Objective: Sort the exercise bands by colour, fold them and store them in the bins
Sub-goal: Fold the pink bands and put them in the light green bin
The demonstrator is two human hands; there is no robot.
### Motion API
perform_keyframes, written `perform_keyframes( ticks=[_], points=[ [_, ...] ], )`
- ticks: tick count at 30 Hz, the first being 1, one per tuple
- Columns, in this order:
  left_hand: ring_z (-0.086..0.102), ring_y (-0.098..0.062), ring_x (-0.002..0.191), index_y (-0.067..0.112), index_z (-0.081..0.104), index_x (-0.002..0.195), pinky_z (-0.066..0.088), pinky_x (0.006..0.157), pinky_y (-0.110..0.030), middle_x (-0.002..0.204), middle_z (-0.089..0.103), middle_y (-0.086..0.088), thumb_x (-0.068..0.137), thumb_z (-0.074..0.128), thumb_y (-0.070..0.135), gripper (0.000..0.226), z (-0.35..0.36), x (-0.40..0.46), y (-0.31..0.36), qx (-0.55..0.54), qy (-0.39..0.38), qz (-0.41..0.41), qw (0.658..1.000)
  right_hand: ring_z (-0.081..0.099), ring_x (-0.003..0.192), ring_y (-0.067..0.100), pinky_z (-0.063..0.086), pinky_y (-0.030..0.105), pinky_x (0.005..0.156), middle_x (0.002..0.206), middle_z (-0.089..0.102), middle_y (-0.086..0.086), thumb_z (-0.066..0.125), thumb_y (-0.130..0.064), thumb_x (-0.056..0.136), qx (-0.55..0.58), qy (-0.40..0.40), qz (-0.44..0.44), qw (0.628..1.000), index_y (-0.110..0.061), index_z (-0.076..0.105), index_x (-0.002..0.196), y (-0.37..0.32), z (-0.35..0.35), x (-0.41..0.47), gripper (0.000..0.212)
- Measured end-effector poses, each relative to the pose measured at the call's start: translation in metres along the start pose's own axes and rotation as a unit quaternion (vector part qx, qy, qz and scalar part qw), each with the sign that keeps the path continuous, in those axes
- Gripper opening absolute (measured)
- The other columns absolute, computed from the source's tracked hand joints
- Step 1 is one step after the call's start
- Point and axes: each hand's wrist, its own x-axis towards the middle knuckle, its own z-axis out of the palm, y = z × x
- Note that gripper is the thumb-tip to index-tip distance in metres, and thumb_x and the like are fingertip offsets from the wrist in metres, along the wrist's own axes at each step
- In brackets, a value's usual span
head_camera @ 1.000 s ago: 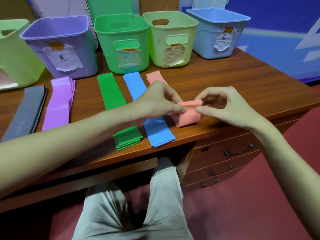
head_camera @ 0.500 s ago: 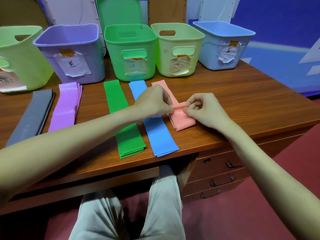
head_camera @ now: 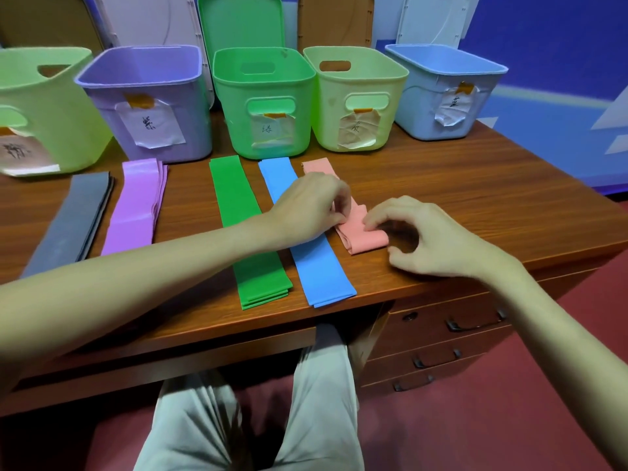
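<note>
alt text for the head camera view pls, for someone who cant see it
Two bare hands fold a pink band on a wooden desk: the left hand pinches it and the right hand touches it. Grey, purple, green and blue bands lie flat to the left, with five labelled bins behind.
</note>
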Motion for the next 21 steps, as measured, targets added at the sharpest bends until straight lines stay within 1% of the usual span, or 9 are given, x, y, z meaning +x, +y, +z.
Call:
perform_keyframes(
  ticks=[2,5,9,11,13,16,17,19,21],
  points=[
    [0.051,-0.007,0.077,0.014,0.072,0.089,0.039,0.070,-0.021,0.090,0.069,0.002,0.084,0.066,0.016,0.008,0.002,-0.002,-0.002,0.013,-0.012,0.024,1.000,0.053,0.108,0.010,0.044,0.033,0.096,0.112,0.061,-0.009,0.066,-0.014,0.071,-0.011,-0.018,-0.005,1.000,-0.021,0.064,0.110,0.001,0.003,0.002,0.039],
    [0.060,-0.007,0.085,0.013,0.074,0.099,0.044,0.076,-0.017,0.099,0.072,0.001,0.086,0.061,0.014,0.018,-0.005,-0.004,-0.005,-0.013,-0.048,0.017,0.999,0.055,0.104,0.011,0.047,0.035,0.091,0.106,0.062,-0.011,0.063,-0.018,0.076,-0.014,0.016,-0.022,1.000,-0.022,0.068,0.102,0.001,0.006,0.007,0.027],
    [0.063,-0.009,0.094,0.015,0.071,0.104,0.052,0.086,-0.024,0.102,0.070,0.004,0.076,0.066,0.020,0.028,-0.021,-0.009,-0.007,-0.059,-0.115,-0.024,0.991,0.060,0.092,0.014,0.049,0.041,0.083,0.093,0.067,-0.008,0.059,-0.019,0.081,0.041,0.061,-0.007,0.997,-0.022,0.069,0.091,0.006,0.005,0.014,0.014],
    [0.062,-0.009,0.091,0.017,0.069,0.102,0.051,0.083,-0.026,0.099,0.069,0.006,0.074,0.073,0.034,0.033,-0.023,-0.010,-0.005,-0.048,-0.130,-0.033,0.990,0.060,0.085,0.013,0.051,0.039,0.077,0.088,0.067,-0.009,0.060,-0.017,0.084,0.081,0.068,0.023,0.994,-0.028,0.067,0.086,0.006,0.002,0.018,0.014],
    [0.061,-0.009,0.082,0.017,0.067,0.089,0.049,0.073,-0.023,0.088,0.067,0.007,0.071,0.075,0.047,0.036,-0.019,-0.010,-0.002,-0.054,-0.115,-0.039,0.991,0.059,0.075,0.005,0.050,0.031,0.068,0.080,0.066,-0.011,0.058,-0.009,0.085,0.110,0.076,0.026,0.991,-0.031,0.064,0.080,0.003,-0.001,0.023,0.023],
    [0.061,-0.009,0.071,0.022,0.056,0.067,0.043,0.062,-0.011,0.074,0.066,0.004,0.075,0.077,0.033,0.025,-0.010,-0.009,0.001,-0.138,-0.061,-0.066,0.986,0.054,0.066,0.000,0.043,0.020,0.062,0.069,0.062,-0.011,0.054,0.000,0.086,0.173,0.105,0.021,0.979,-0.024,0.062,0.074,0.000,-0.004,0.029,0.028],
    [0.061,-0.010,0.069,0.020,0.053,0.065,0.044,0.062,-0.011,0.071,0.066,0.002,0.077,0.076,0.025,0.026,-0.007,-0.008,0.001,-0.176,-0.046,-0.088,0.979,0.054,0.065,-0.001,0.042,0.016,0.062,0.067,0.061,-0.014,0.054,0.000,0.087,0.192,0.119,0.025,0.974,-0.022,0.062,0.074,0.000,-0.003,0.031,0.027],
    [0.059,-0.012,0.062,0.014,0.053,0.064,0.051,0.066,-0.024,0.065,0.066,-0.001,0.078,0.074,0.016,0.025,-0.005,-0.005,0.000,-0.242,-0.027,-0.137,0.960,0.055,0.064,-0.001,0.044,0.013,0.064,0.068,0.063,-0.013,0.056,-0.004,0.089,0.241,0.140,0.052,0.959,-0.018,0.065,0.082,0.001,-0.002,0.037,0.018],
    [0.058,-0.011,0.056,0.011,0.053,0.066,0.053,0.067,-0.032,0.060,0.065,-0.003,0.078,0.074,0.012,0.023,-0.007,-0.001,-0.003,-0.281,-0.013,-0.183,0.942,0.060,0.070,0.007,0.051,0.022,0.067,0.080,0.068,0.001,0.058,-0.016,0.092,0.278,0.148,0.090,0.945,-0.017,0.067,0.093,0.004,-0.001,0.046,0.009]
  ],
)
